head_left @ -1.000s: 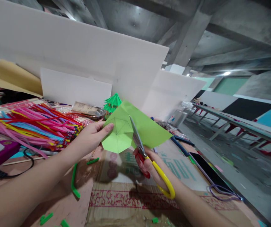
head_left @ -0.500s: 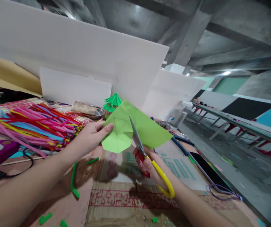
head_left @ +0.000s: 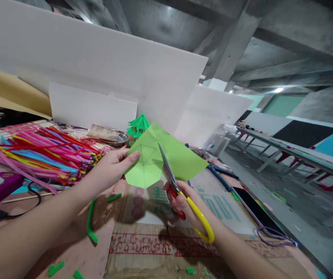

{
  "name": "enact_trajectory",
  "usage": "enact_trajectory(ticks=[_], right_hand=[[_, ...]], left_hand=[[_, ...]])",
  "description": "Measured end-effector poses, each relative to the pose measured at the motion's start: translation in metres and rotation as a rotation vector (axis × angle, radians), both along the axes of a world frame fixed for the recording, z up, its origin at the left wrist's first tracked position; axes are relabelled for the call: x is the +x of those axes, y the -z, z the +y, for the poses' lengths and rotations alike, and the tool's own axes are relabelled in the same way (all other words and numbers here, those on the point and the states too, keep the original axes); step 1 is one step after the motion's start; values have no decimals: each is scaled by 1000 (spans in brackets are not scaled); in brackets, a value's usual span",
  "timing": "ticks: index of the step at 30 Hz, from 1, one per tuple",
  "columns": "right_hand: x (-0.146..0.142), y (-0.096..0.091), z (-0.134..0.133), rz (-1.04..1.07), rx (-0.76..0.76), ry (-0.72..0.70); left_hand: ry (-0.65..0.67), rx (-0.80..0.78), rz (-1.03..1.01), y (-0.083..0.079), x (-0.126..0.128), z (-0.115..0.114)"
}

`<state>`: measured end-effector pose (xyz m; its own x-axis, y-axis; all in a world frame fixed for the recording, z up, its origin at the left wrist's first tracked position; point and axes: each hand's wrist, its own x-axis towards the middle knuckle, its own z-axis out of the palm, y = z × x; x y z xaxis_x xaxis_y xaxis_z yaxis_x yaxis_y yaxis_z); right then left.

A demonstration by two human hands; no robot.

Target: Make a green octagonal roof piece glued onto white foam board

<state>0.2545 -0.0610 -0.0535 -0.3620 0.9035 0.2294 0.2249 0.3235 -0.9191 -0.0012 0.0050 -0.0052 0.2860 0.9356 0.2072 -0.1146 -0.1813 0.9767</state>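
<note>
A sheet of light green paper [head_left: 145,170] hangs in the air, pinched at its left edge by my left hand [head_left: 122,163], thumb on top. Pencil lines cross on it, and its lower left part is trimmed to an angular outline. My right hand [head_left: 180,199] grips scissors [head_left: 198,217] with one yellow and one red handle. Their blades point up and away, at the cut side of the paper, where a larger flap stretches to the right. Behind the paper stands a small green tiered tree [head_left: 139,124], its lower part partly covered.
Bundled coloured pipe cleaners [head_left: 47,151] lie at the left, near a purple tool [head_left: 3,188] with a black cord. A phone [head_left: 256,211] and a clear plastic jar [head_left: 220,139] are at the right. Green scraps [head_left: 90,223] dot the cardboard [head_left: 143,255]. White boards [head_left: 96,58] stand behind.
The right flap of the green paper has shifted slightly left and up at its far corner. Both hands and the scissors are almost where they were.
</note>
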Motion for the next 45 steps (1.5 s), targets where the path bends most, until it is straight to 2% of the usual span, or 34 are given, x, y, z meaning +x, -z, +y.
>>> enact_trajectory(ticks=[22,33,40,45], right_hand=[[-3,-7,-1,34,-96,21],[-5,-7,-2,37,-107,50],[-5,-7,-1,58,-117,33],[-3,-4,1,63,-107,16]], left_hand=[[14,-25,-16,-4,1,0],[30,-50,-38,-6,3,-2],[-10,-34,7,-9,3,-3],[10,-31,1,-7,2,-2]])
